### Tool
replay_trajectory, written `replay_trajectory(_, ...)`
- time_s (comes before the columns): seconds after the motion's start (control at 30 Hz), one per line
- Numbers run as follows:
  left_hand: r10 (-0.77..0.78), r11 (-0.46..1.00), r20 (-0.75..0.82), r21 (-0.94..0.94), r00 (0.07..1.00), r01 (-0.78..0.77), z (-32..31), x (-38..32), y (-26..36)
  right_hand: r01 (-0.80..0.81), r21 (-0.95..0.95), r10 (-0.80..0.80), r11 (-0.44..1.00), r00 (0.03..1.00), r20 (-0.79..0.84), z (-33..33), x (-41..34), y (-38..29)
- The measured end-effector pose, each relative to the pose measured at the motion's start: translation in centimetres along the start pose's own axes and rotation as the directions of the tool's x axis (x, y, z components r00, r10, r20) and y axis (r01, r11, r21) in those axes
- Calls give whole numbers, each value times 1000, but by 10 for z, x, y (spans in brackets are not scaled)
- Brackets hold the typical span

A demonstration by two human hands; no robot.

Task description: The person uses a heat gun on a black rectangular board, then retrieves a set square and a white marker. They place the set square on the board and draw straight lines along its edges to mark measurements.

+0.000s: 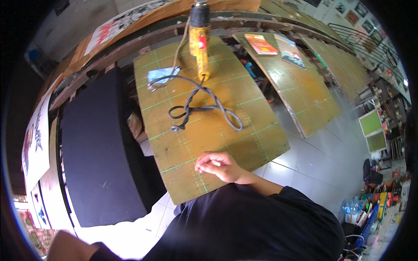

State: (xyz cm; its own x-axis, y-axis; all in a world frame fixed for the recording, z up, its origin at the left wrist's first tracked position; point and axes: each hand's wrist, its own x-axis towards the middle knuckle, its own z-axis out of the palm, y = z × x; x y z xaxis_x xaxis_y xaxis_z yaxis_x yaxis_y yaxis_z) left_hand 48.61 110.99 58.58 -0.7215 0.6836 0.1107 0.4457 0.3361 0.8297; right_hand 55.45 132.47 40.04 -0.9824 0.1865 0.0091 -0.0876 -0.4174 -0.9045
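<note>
My right hand hovers over or rests on the near end of a yellow-brown board marked with green lines; contact cannot be told. Its fingers curl in to the thumb, and nothing shows between them. Only part of my left arm appears at the lower left; that hand is out of view. Farther up the board lies a worn yellow heat gun with a black front end. Its dark cord is looped and twisted over the board's middle. A crumpled light-blue piece, cloth or packaging, sits left of the gun.
A black-covered board stands at left. To the right, another board carries an orange booklet and an illustrated booklet. A dark rail crosses behind. Bottles and clutter line the far right above tiled floor.
</note>
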Motion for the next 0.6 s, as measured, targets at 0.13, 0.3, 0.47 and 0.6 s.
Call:
replay_trajectory(0.13, 37, 996, -119, -75, 992, -46, 34, 13, -61, 44, 17, -44, 999, 999, -29, -9, -4, 0)
replay_trajectory(0.3, -67, 996, -334, -77, 940, 44, 41, 6, -122, 13, -9, -12, 1000, 998, 56, -5, 5, 7)
replay_trajectory(0.47, -154, 988, -472, -77, 868, 133, 23, 4, -147, 17, 6, -17, 1000, 997, 80, -9, 0, 3)
replay_trajectory(0.6, -180, 982, -573, -64, 800, 175, 4, -2, -164, 6, 9, -7, 1000, 998, 58, -6, -5, -1)
